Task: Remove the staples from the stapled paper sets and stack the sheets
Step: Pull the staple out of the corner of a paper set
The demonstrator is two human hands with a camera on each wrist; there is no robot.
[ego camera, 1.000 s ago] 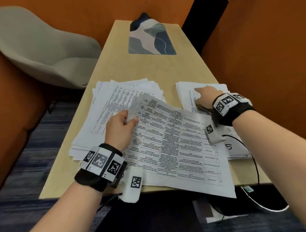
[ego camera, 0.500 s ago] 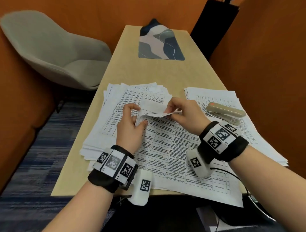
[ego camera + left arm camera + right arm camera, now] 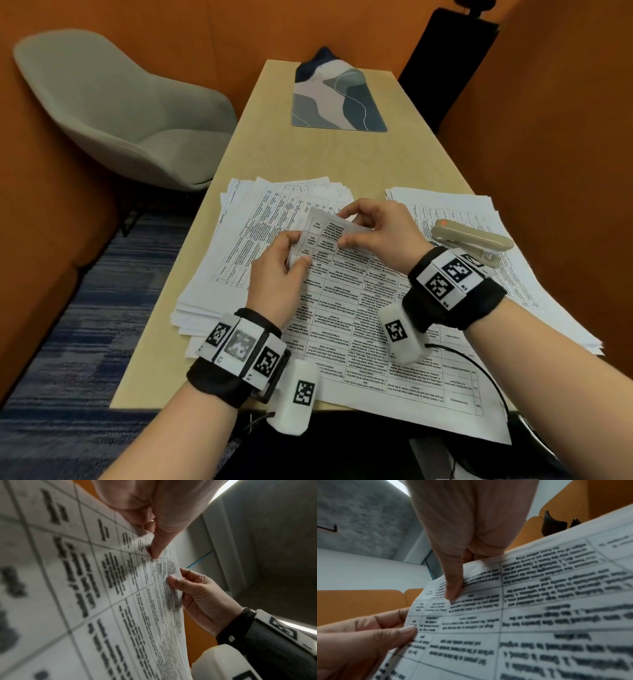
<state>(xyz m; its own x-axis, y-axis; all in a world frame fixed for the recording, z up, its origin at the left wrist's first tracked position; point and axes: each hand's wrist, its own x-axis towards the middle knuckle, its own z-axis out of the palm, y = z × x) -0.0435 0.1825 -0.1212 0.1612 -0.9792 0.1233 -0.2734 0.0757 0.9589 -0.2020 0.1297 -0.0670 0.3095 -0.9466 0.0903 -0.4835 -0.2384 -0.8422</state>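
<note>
— White stapled set (image 3: pixel 346 308) lies where?
— Near table (image 3: pixel 308 161) edge, its far-left corner lifted. Left hand (image 3: pixel 279 274) has a pinching grip on that corner; right hand (image 3: pixel 380 229) pinches the peeled top sheet (image 3: pixel 329 224). Stapler (image 3: pixel 471 240) rests right.

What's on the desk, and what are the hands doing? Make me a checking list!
Surface: wooden table, mostly covered near the person.
Job's things: printed paper set in front; paper pile on the left, another paper stack on the right.
Clutter: beige stapler on the right stack; patterned mat at the far end.
Grippers: left hand and right hand both pinch the set's lifted corner.
Cables: black cable from the right wrist.
Surroundings: grey chair, orange walls.
</note>
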